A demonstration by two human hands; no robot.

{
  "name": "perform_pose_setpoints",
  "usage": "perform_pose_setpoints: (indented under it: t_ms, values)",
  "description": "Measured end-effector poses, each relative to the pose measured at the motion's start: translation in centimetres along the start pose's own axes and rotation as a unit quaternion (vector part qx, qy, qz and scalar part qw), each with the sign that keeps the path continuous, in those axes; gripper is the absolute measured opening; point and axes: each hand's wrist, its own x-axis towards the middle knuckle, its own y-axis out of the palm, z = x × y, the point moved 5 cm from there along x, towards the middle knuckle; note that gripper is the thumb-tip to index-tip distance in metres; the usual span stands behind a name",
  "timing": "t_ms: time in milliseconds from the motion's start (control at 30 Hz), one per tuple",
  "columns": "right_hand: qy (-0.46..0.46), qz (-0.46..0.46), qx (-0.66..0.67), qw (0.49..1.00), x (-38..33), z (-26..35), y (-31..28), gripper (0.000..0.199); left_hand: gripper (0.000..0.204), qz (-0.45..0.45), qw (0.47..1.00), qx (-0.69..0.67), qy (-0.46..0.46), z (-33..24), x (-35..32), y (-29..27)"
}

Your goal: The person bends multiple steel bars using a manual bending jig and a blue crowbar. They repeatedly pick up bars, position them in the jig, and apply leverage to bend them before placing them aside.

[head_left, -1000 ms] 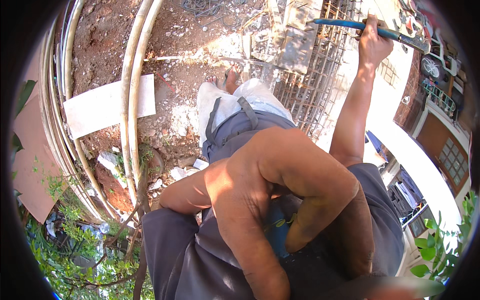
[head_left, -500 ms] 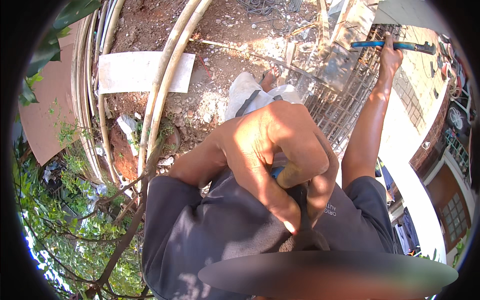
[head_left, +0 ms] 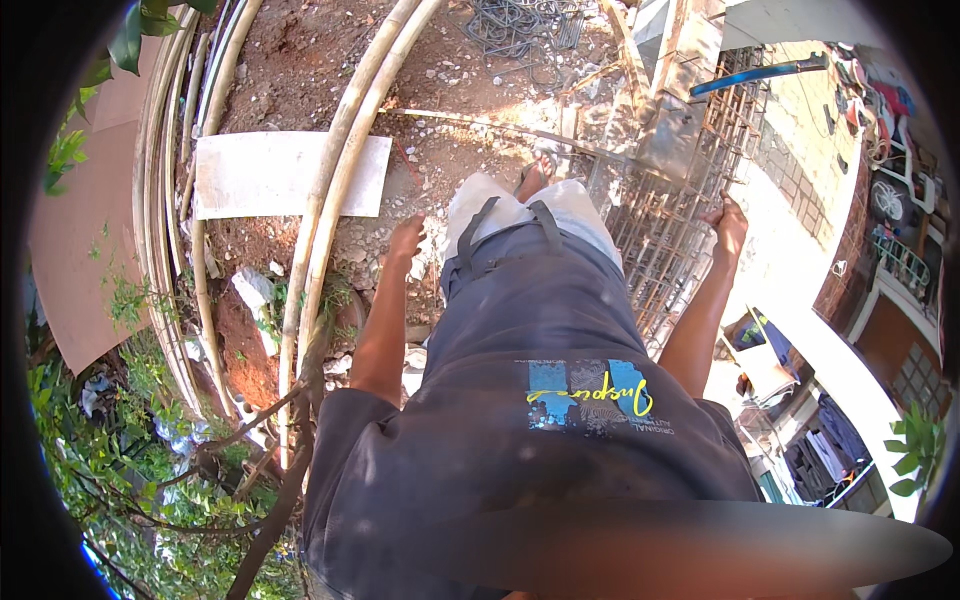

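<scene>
Both my hands have moved since half a second ago: my left hand (head_left: 405, 238) has dropped from in front of my chest to my left side, and my right hand (head_left: 731, 230) has come lower, apart from the long blue tool (head_left: 760, 72) it held then.

Broken, stony ground (head_left: 300, 60) spreads out before me, with two long pale poles (head_left: 321, 172) curving over it on my left. A rebar cage (head_left: 655, 250) runs along my right, just inside my right hand as I see it. My dark shirt (head_left: 470, 430) fills the lower middle of my view. A pale flat sheet (head_left: 255, 175) shows on both sides of the poles, and a dark board (head_left: 672, 140) overlaps the far part of the cage. A tangle of wire (head_left: 510, 25) lies farther out.

The blue tool shows slanted across the far end of the cage, beyond my right hand; I cannot tell whether it touches anything. My right fingers are slightly parted, nothing seen between them. My left ones are too small to tell how wide they stand.
</scene>
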Motion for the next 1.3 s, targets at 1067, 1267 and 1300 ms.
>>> perform_pose_setpoints:
  t_ms: [1067, 1267, 1300]
  values:
    - [-0.024, 0.234, -0.188, 0.953, -1.4, 6.7, 28.0, 0.038, 0.062, -0.093, 0.986, 0.078, 0.110, -11.2, 5.7, -6.8]
    - [-0.016, 0.277, 0.048, 0.959, 1.4, 8.8, 31.9, 0.036, 0.079, -0.077, 0.941, 0.214, 0.252, -21.3, 4.8, -0.1]
    - [0.019, 0.266, 0.027, 0.963, 1.6, 7.6, 31.2, 0.037, 0.086, -0.069, 0.932, 0.274, 0.229, -22.5, 4.0, 1.3]
